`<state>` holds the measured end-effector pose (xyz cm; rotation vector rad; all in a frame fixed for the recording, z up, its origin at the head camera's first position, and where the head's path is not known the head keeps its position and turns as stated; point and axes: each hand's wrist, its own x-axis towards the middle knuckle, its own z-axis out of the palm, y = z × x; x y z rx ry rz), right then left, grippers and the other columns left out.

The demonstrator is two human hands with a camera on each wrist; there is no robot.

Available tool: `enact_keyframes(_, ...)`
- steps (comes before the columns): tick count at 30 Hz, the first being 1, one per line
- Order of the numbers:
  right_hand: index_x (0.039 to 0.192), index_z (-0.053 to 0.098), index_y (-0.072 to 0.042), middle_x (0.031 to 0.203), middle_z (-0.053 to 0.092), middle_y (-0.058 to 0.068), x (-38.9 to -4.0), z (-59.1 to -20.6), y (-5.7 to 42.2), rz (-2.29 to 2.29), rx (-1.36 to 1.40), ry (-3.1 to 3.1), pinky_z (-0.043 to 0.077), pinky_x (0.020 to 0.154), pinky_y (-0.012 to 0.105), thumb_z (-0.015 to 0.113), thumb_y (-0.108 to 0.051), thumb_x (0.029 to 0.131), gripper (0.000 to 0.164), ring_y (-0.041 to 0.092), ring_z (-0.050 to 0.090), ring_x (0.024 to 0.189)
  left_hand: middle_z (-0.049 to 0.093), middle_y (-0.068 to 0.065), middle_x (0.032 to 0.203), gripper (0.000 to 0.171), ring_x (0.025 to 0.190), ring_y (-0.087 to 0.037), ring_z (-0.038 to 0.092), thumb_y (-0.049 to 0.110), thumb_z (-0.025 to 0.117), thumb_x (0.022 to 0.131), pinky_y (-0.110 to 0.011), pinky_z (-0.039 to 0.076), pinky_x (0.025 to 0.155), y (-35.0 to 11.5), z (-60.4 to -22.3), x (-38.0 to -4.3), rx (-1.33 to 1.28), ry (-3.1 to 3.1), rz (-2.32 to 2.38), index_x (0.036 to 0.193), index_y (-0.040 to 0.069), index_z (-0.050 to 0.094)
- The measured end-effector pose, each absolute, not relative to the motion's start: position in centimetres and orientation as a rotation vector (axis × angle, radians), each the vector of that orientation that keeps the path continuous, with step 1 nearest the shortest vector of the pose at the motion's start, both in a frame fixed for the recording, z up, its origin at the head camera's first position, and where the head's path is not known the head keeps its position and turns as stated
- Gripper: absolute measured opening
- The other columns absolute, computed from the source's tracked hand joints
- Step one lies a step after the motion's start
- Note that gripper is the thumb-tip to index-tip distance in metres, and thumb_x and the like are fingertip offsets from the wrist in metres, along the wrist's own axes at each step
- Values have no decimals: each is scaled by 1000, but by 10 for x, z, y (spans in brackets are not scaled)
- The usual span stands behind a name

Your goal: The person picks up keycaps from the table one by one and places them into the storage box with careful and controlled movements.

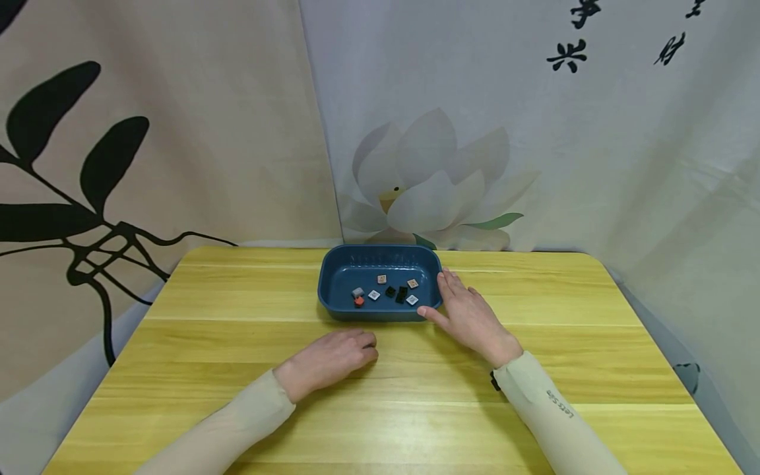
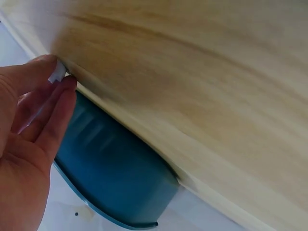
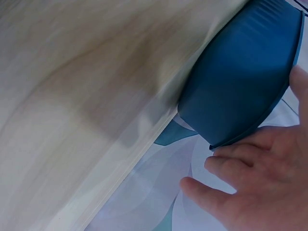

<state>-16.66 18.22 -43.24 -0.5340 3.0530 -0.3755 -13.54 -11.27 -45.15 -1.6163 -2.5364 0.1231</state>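
A blue rectangular tray (image 1: 368, 316) stands near the table's far edge with several small square pieces in it. Among them are a red piece (image 1: 359, 301), a black piece (image 1: 401, 294) and a white piece (image 1: 374, 295). Just in front of the tray, my left hand (image 1: 332, 359) is low over the table. The left wrist view shows its thumb and fingertips pinching a small whitish piece (image 2: 57, 72), partly covered by the fingers. My right hand (image 1: 472, 316) touches the tray's right end, fingers extended along the rim and thumb at the front corner.
The wooden table (image 1: 392, 422) carries the tray at its back. Behind it hangs a pale cloth (image 1: 237, 132) printed with dark leaves, a flower and black characters. A dark band (image 1: 495, 380) shows at the right cuff.
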Motion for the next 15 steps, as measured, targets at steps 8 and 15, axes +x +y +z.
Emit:
enact_keyframes(8, 159, 29, 8, 167, 25, 23, -167, -433, 182, -376, -530, 3047, 34, 116, 61, 52, -64, 101, 95, 39, 27, 154, 66, 2, 106, 22, 95, -11, 61, -1, 73, 93, -22, 55, 87, -119, -445, -132, -1610, -2545, 68, 109, 14, 75)
enact_keyframes(15, 159, 28, 7, 168, 23, 23, -166, -432, 182, -386, -522, 3035, 33, 117, 62, 51, -64, 102, 95, 39, 25, 154, 69, 1, 115, 27, 103, -12, 63, -1, 73, 94, -23, 55, 92, -125, -438, -130, -1570, -2541, -3, 116, 13, 76)
